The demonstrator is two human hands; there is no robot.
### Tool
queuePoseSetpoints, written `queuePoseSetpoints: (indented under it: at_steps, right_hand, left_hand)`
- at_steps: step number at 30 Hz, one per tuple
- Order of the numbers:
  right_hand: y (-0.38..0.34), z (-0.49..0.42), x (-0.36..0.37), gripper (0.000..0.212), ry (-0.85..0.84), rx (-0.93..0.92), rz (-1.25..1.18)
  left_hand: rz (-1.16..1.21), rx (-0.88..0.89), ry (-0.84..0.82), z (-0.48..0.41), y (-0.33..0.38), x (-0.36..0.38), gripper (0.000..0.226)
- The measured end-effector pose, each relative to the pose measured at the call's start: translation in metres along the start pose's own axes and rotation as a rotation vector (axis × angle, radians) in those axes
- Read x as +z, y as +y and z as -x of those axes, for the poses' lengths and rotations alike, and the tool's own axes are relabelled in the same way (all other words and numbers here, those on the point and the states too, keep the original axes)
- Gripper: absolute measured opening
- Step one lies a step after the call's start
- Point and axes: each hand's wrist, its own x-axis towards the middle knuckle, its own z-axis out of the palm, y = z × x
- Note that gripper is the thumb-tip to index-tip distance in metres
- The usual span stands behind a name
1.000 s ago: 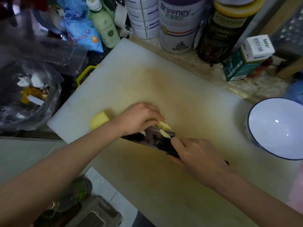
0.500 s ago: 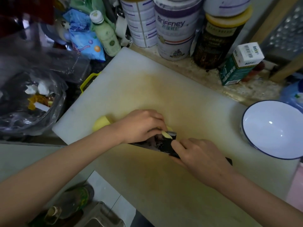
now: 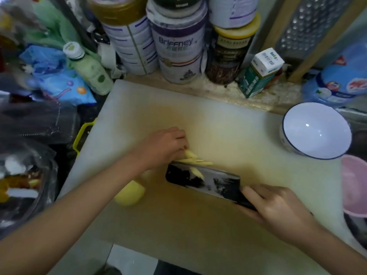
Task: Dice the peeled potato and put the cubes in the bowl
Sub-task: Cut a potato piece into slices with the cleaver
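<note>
While the right hand (image 3: 278, 209) grips the knife (image 3: 204, 181), the left hand's (image 3: 162, 145) curled fingertips (image 3: 183, 144) pin potato slices (image 3: 193, 158) just beyond the blade.

The white and purple tin (image 3: 179, 50) behind the cutting board carries the brand word "Briffney" in purple letters, with a line of smaller characters beneath it too blurred to read. The green and white carton (image 3: 260, 73) shows a barcode on its top and white characters down its side, none legible.
</note>
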Motion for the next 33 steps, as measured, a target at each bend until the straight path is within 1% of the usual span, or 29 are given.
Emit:
queuePoseSetpoints:
  at_steps: [1,3,4,7,9,10,13,14,16,19,20,24,29,33]
  right_hand:
    - [-0.004,0.006,-0.001,0.025,0.025,0.045,-0.001]
    - [-0.011,0.017,-0.002,0.040,0.061,0.134,0.015]
    - [-0.015,0.021,-0.003,0.044,0.073,0.179,0.028]
    - [-0.027,0.030,-0.004,0.044,0.098,0.329,0.065]
    - [-0.035,0.033,-0.002,0.042,0.107,0.440,0.080]
    - [-0.038,0.033,0.000,0.040,0.115,0.497,0.082]
    - [-0.044,0.032,0.003,0.036,0.110,0.611,0.065]
    - [-0.045,0.031,0.005,0.031,0.105,0.628,0.061]
    - [-0.047,0.028,0.007,0.024,0.095,0.656,0.046]
    - [-0.047,0.021,0.006,0.026,0.099,0.680,0.022]
    - [-0.046,0.019,0.005,0.026,0.101,0.683,0.017]
    - [-0.039,0.015,0.001,0.026,0.108,0.678,-0.006]
    - [-0.029,0.013,-0.002,0.029,0.124,0.652,-0.036]
    - [-0.024,0.016,-0.001,0.027,0.127,0.643,-0.061]
  left_hand:
    - [0.024,0.016,-0.002,-0.002,-0.003,-0.001,0.028]
    - [0.095,0.038,0.002,-0.004,-0.010,0.001,0.020]
    - [0.140,0.043,-0.001,-0.003,-0.013,0.002,0.019]
    - [0.234,0.028,0.028,0.003,-0.019,0.005,0.026]
    - [0.261,-0.046,0.062,0.010,-0.015,0.005,0.025]
    - [0.274,-0.084,0.040,0.013,-0.012,0.004,0.025]
    - [0.211,-0.091,-0.152,0.019,0.001,0.010,0.041]
    - [0.191,-0.086,-0.178,0.019,0.003,0.012,0.045]
    - [0.203,-0.113,-0.168,0.015,0.004,0.013,0.055]
    - [0.183,-0.086,-0.202,0.005,-0.001,0.011,0.070]
    - [0.154,-0.060,-0.240,0.002,-0.002,0.010,0.069]
    - [0.150,-0.002,-0.346,-0.006,-0.003,0.008,0.048]
    - [0.119,-0.036,-0.373,-0.012,-0.002,0.006,0.045]
    - [0.079,-0.041,-0.373,-0.014,-0.006,0.002,0.023]
